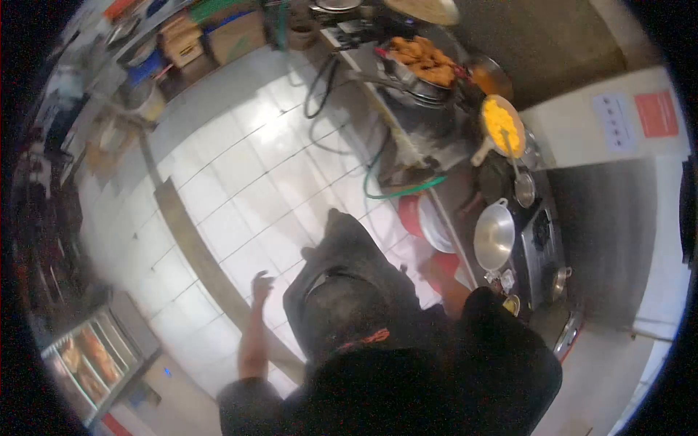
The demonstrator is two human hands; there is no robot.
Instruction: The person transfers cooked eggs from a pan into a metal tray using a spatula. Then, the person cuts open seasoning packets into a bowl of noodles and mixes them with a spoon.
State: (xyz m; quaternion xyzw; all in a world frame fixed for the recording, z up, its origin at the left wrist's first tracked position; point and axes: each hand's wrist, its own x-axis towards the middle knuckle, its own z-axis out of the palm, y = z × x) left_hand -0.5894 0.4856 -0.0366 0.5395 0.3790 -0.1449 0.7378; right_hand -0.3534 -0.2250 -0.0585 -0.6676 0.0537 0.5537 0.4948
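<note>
My left hand [262,284] hangs over the white tiled floor beside my body, its fingers apart and nothing in it. At my right side, my right hand [430,272] hangs low near the red containers [413,215] under the counter edge; motion blur hides its fingers. Nearest to that arm on the counter is an empty silver wok [494,237]. Farther along sits a pan of yellow food [500,122] with a ladle [524,190] by it. Behind that, a pot is heaped with brown fried pieces [425,59].
A stove [542,232] runs along the right wall. A green hose [403,195] loops off the counter edge. A long floor strip [190,236] crosses the tiles. At lower left stands a lit glass case [91,360] with food; crates [180,42] sit at the back.
</note>
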